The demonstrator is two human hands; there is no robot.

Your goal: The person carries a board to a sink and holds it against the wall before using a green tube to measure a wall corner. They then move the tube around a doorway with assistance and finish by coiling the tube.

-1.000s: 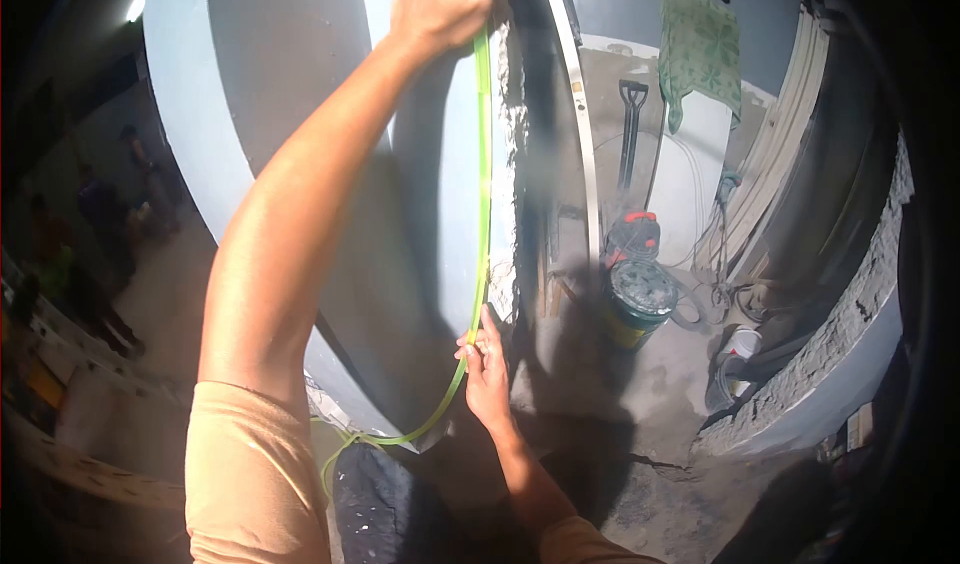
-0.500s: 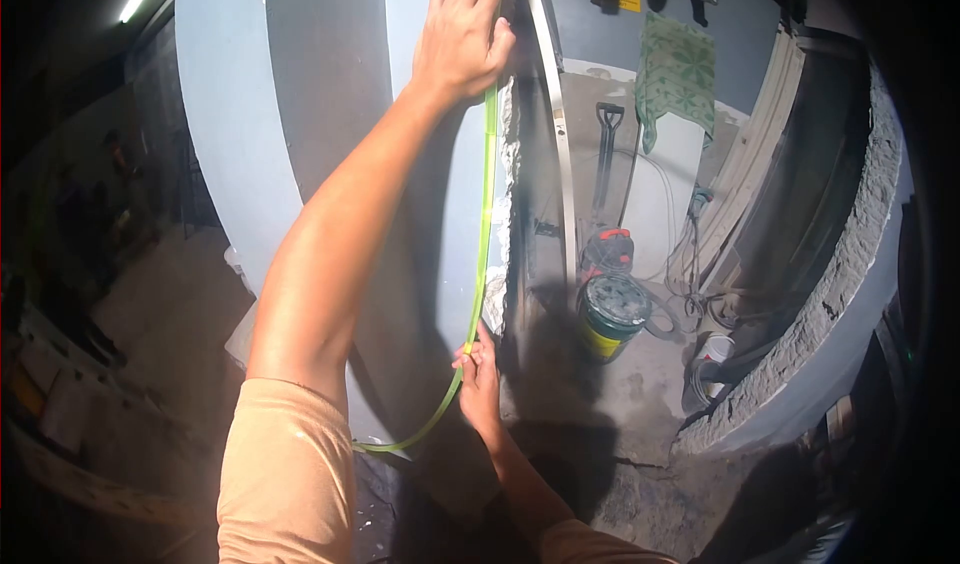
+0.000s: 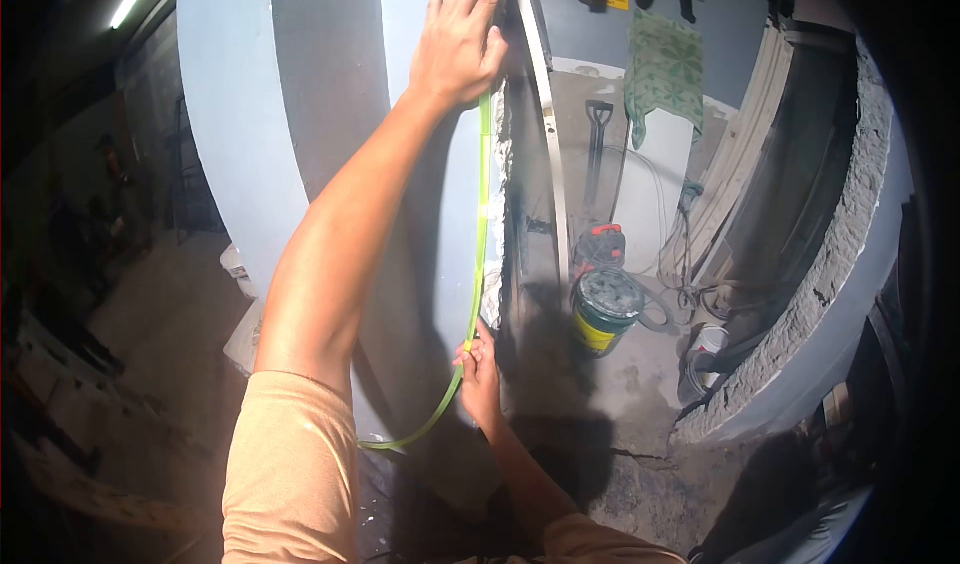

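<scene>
A long, narrow lime-green tape [image 3: 481, 214] runs down the blue-grey wall face [image 3: 455, 224] near its broken edge, then curves off to the left at the bottom. High up, my left hand [image 3: 458, 49] lies flat over the tape's upper part, fingers stretched and somewhat apart, palm against the wall. What is under the palm is hidden. Lower down, my right hand [image 3: 479, 374] pinches the tape between thumb and fingers, close to the wall edge. Rough white plaster [image 3: 497, 234] shows along that edge, right beside the tape.
Beyond the opening stand a lidded green bucket [image 3: 609, 299], a red-and-grey machine [image 3: 603, 247], a black-handled tool [image 3: 597, 149] and a white board with a green patterned cloth [image 3: 665, 74]. A pale strip [image 3: 548, 129] rises beside the wall. Right lies a rough-cut wall edge [image 3: 820, 274].
The view has shifted slightly, so the background sits a little further left. Both hands keep nearly the same places on the wall and the tape.
</scene>
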